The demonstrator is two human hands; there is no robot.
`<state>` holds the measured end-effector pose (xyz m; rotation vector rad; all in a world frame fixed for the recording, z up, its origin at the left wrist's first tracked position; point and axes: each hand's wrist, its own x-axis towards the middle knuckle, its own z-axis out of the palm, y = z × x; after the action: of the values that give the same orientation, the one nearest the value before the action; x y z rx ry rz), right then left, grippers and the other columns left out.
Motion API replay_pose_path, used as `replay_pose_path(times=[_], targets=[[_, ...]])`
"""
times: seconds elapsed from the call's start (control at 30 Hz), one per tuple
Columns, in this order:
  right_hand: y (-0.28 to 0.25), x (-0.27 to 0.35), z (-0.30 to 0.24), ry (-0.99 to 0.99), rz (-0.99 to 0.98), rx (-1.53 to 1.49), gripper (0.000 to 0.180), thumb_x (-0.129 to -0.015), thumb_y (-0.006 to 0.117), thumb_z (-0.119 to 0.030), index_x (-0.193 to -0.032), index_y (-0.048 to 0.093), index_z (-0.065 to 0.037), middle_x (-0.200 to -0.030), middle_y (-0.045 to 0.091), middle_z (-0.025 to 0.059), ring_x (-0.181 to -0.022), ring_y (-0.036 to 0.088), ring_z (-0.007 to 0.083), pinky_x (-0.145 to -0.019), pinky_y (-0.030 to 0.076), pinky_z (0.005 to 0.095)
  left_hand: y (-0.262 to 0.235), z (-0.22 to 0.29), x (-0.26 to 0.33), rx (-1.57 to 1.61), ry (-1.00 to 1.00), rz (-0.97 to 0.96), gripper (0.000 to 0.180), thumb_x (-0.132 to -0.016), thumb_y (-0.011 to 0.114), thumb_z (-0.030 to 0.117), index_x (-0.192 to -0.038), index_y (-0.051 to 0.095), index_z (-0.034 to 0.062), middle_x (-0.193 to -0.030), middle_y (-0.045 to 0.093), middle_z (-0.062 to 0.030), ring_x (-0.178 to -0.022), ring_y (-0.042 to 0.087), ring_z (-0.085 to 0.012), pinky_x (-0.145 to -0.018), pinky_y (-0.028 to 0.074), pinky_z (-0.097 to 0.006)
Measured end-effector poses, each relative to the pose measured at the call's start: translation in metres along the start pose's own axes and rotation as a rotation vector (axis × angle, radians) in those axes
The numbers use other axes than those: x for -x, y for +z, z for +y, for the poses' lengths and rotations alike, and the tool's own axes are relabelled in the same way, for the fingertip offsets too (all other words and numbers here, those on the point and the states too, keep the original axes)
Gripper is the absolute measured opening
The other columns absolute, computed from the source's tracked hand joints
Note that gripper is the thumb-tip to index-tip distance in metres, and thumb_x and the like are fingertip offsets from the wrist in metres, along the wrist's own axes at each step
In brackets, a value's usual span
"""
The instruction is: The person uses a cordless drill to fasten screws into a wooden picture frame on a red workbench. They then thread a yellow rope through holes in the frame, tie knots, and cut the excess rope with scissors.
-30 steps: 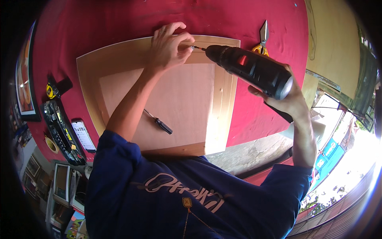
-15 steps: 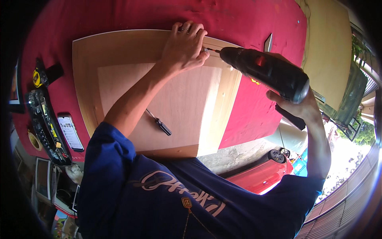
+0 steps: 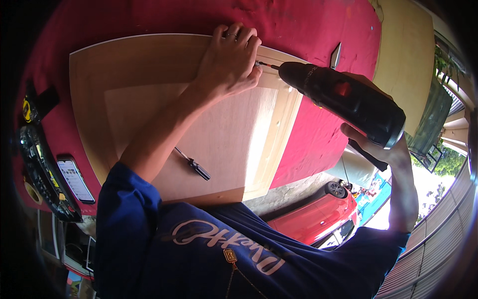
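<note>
A black power drill (image 3: pixel 343 97) with a red patch is gripped in my right hand (image 3: pixel 393 152), its long bit pointing left. The bit's tip reaches a small silvery metal piece (image 3: pixel 258 64) beside my left thumb. My left hand (image 3: pixel 229 65) is closed near the far edge of a wooden door panel (image 3: pixel 149 60), thumb and finger around that piece, whose shape is mostly hidden. On the panel, below my left forearm, rests a screwdriver (image 3: pixel 201 171) with a dark handle.
The panel lies on a red-covered table (image 3: pixel 313 144). At the left are a phone (image 3: pixel 74 180), a yellow-and-black tape measure (image 3: pixel 30 109) and a long dark holder (image 3: pixel 42 169) with small items. Beyond the drill lies a pointed metal blade (image 3: pixel 335 55). A red car (image 3: pixel 318 214) stands below.
The drill's rear end has shifted right and lower, while its bit stays at the metal piece. My left hand keeps its place on the panel. The view has turned slightly.
</note>
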<state>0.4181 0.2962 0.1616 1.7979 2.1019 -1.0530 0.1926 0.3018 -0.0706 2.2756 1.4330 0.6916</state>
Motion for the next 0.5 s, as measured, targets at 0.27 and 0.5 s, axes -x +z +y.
replay_pose_path(times=[0.27, 0.5], targets=[[-0.001, -0.005, -0.001, -0.069, 0.026, 0.096, 0.069, -0.062, 0.079, -0.006, -0.121, 0.042, -0.003, -0.103, 0.060, 0.0121, -0.091, 0.063, 0.0196, -0.075, 0.053, 0.0315, 0.003, 0.000, 0.001, -0.021, -0.002, 0.025, 0.047, -0.072, 0.071, 0.028, -0.109, 0.054, 0.0050, -0.111, 0.052, -0.0055, -0.111, 0.047, -0.0235, -0.096, 0.034, -0.043], [-0.002, 0.000, 0.010, -0.138, 0.061, 0.141, 0.072, -0.060, 0.082, -0.010, -0.120, 0.044, -0.004, -0.105, 0.060, 0.0127, -0.093, 0.063, 0.0222, -0.079, 0.052, 0.0321, 0.003, -0.001, 0.001, -0.020, 0.002, 0.013, 0.046, -0.073, 0.070, 0.027, -0.110, 0.054, 0.0054, -0.112, 0.052, -0.0057, -0.113, 0.047, -0.0229, -0.097, 0.034, -0.044]])
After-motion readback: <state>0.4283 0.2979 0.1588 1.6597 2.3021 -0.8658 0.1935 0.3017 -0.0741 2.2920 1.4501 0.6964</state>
